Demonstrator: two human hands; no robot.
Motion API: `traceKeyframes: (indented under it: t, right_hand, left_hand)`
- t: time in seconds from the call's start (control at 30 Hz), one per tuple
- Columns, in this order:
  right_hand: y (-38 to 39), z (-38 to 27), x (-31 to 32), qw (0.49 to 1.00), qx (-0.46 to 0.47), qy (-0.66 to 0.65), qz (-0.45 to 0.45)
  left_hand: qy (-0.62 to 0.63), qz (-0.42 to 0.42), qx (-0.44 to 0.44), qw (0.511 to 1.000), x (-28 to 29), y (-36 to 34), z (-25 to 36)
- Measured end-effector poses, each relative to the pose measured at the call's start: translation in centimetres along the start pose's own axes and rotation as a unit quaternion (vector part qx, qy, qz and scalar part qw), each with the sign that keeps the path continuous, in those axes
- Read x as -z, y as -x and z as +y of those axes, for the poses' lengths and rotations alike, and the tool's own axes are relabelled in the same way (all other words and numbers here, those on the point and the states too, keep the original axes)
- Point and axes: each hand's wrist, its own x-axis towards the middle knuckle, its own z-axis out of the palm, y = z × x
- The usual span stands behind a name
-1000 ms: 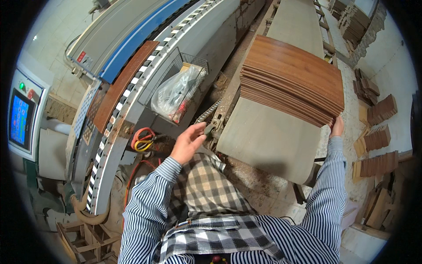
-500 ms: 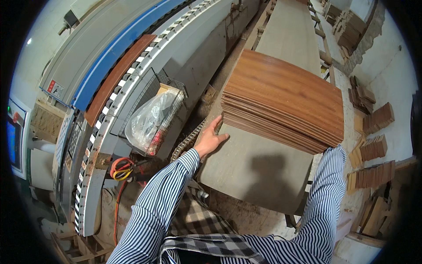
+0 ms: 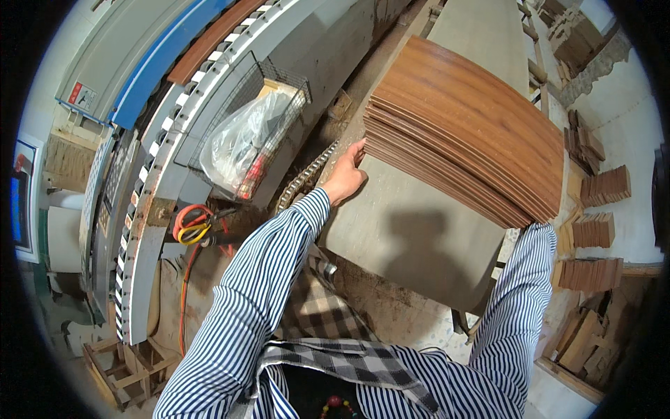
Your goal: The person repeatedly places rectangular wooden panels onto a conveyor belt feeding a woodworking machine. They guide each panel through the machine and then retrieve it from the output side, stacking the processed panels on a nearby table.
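A stack of brown wood-grain boards (image 3: 464, 115) lies on a long grey panel (image 3: 377, 209), its near edges slightly stepped. My left hand (image 3: 347, 174) is at the stack's near left corner. Its index finger reaches along the left end and touches the boards, with the thumb apart from it over the grey panel. On the other side, my right arm in a striped sleeve (image 3: 527, 269) reaches up to the stack's near right corner. The right hand itself is hidden behind the boards and the cuff.
Left of the stack runs a long machine with a blue rail (image 3: 157, 59) and a roller track. A wire basket (image 3: 296, 87) holding a clear plastic bag hangs on its side. Red-and-yellow-handled tools (image 3: 192, 227) sit below. Small board piles (image 3: 592, 274) line the right wall.
The view has shifted, so the stack and machine sit higher in the picture. My left hand has moved forward, its fingers closer in against the stack's corner. The right hand stays hidden.
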Motion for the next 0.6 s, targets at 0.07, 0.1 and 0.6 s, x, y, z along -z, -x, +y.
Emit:
traceKeyframes:
  t: [0.07,0.1,0.6]
  right_hand:
    - [1.9,0.3,-0.2,1.0,0.003,0.003,-0.011]
    - [3.1,0.5,-0.1,1.0,0.003,0.004,-0.014]
    - [20.7,2.8,-0.7,0.997,0.012,0.018,-0.076]
  left_hand:
    - [-0.031,0.005,-0.003,0.999,0.4,1.3,-0.5]
    - [-0.045,0.018,-0.015,0.999,0.8,1.7,-2.1]
    - [-0.111,0.064,-0.016,0.992,3.7,14.2,-6.0]
